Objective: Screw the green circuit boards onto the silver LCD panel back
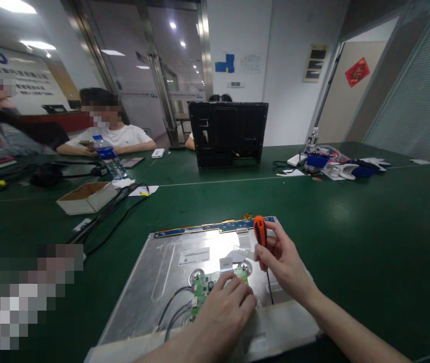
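Note:
My right hand (281,262) is closed around the handle of an orange and black screwdriver (260,232). Its thin dark shaft slants down toward the lower right part of a silver metal display panel (143,287). On that panel lies a green circuit board (201,287), with black cables running off its left side. My left hand (230,302) rests over the board, fingers slightly bent and apart, seemingly holding nothing; it hides part of the board. Along the panel's far edge runs a narrow blue circuit strip (200,229), and a flat ribbon cable (243,238) reaches down from it.
Beyond the panel a black monitor housing (228,133) stands upright on the green table (336,242). To the left are an open box (86,199), cables (114,201) and a water bottle (109,156). Gloves and bags (336,162) lie at right. People sit across the table.

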Available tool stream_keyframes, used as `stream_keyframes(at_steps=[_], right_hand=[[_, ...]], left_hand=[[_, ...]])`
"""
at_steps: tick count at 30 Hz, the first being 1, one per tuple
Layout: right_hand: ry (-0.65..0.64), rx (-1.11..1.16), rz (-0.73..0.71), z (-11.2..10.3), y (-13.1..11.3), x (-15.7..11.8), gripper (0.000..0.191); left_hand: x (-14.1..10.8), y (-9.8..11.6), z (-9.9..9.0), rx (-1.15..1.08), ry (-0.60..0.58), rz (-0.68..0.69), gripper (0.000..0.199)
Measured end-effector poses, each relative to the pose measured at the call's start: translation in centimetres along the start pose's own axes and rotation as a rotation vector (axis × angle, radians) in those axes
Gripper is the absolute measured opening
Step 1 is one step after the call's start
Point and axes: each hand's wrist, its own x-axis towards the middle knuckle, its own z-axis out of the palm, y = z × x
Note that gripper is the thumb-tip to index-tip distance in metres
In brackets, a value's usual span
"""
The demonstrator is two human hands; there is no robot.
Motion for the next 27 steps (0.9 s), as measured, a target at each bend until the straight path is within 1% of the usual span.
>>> stream_keyframes(at_steps=[4,8,11,15,17,27], right_hand=[[0.0,-0.013,-0.015,0.02,-0.05,-0.02,0.037],[-0.006,-0.005,-0.016,-0.01,-0.11,-0.01,0.037],[0.002,0.029,-0.004,-0.04,-0.1,0.02,0.038],[-0.001,0.051,0.0,-0.09,0.05,0.02,0.038],[0.001,0.047,-0.003,-0.11,0.14,-0.01,0.038],[0.003,0.005,-0.011,-0.17,0.25,-0.11,0.035]], left_hand=[[-0.02,0.12,-0.25,0.016,-0.014,0.003,0.012],[-0.12,0.12,-0.63,-0.039,-0.014,-0.026,0.01],[-0.22,0.06,-0.72,-0.069,0.007,-0.051,0.009],[-0.25,0.02,-0.71,-0.06,0.01,0.025,0.009],[-0.21,0.08,-0.7,-0.058,0.014,0.042,0.007],[-0.2,0.3,0.05,-0.021,-0.054,-0.027,0.01]])
